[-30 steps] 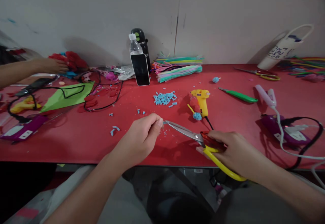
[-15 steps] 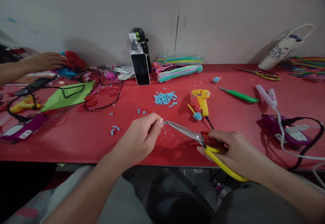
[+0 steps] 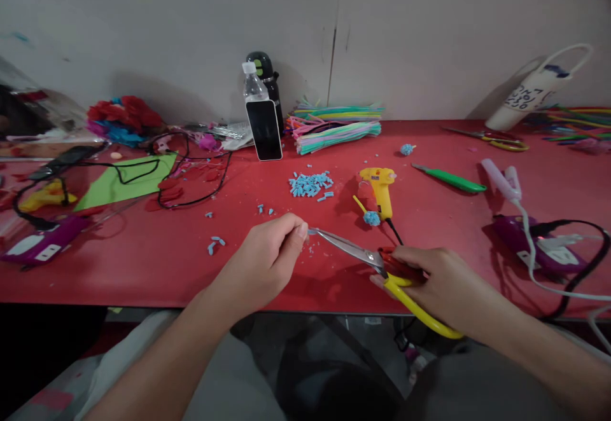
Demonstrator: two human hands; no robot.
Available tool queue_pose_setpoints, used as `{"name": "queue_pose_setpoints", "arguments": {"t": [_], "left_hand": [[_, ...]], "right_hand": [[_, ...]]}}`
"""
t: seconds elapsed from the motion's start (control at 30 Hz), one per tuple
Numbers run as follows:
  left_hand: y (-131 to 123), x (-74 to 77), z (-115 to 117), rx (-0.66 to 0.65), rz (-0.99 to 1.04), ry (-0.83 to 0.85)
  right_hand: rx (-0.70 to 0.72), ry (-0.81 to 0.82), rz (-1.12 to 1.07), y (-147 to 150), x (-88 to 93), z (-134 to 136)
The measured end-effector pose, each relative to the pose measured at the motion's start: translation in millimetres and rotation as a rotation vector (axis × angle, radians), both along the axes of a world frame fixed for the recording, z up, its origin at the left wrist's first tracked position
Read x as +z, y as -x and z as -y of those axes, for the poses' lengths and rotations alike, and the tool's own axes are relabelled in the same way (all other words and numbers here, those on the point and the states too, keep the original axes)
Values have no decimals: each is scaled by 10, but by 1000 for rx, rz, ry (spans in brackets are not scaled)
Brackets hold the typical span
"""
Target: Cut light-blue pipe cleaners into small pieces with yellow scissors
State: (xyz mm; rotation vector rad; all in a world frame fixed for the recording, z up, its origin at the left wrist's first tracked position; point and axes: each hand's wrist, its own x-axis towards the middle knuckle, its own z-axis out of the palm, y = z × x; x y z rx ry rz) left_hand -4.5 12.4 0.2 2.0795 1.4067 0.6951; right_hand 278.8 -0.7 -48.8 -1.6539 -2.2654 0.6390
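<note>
My left hand (image 3: 274, 252) is closed in a pinch on a short light-blue pipe cleaner piece (image 3: 312, 231), its tip just showing past the thumb. Scissors (image 3: 353, 249) with red and yellow handles are gripped in my right hand (image 3: 436, 281), blades pointing left with their tips at that blue piece. Behind my left hand lies a heap of short blue cut pieces (image 3: 310, 185). A yellow glue gun (image 3: 380, 192) rests beyond the scissors, and a blue fluffy ball (image 3: 371, 218) on a yellow stem lies against it.
A phone (image 3: 265, 131) leans on a clear bottle (image 3: 254, 84) at the back. Pipe cleaner bundles (image 3: 338, 137) lie beside it. To the right are a green-handled knife (image 3: 453, 180), more scissors (image 3: 501, 141) and a purple power strip (image 3: 539, 249) with cables. Red and blue crafted material (image 3: 124, 119) sits far left.
The other person's hand at the far left has withdrawn from the red and blue material. The scissor tips have shifted very slightly right; my left hand looks nearly still.
</note>
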Motion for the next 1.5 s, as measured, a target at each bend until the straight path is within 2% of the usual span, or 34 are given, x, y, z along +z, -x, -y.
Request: {"name": "queue_pose_setpoints", "arguments": {"t": [0.27, 0.77, 1.1, 1.5], "left_hand": [[2, -13, -4, 8, -2, -19], [-12, -10, 8, 17, 18, -2], [12, -26, -1, 29, 30, -1], [7, -30, 1, 25, 25, -5]], "right_hand": [[9, 31, -58, 31, 89, 19], [-17, 27, 9, -15, -19, 5], [0, 41, -35, 20, 94, 13], [2, 64, -29, -12, 45, 12]]}}
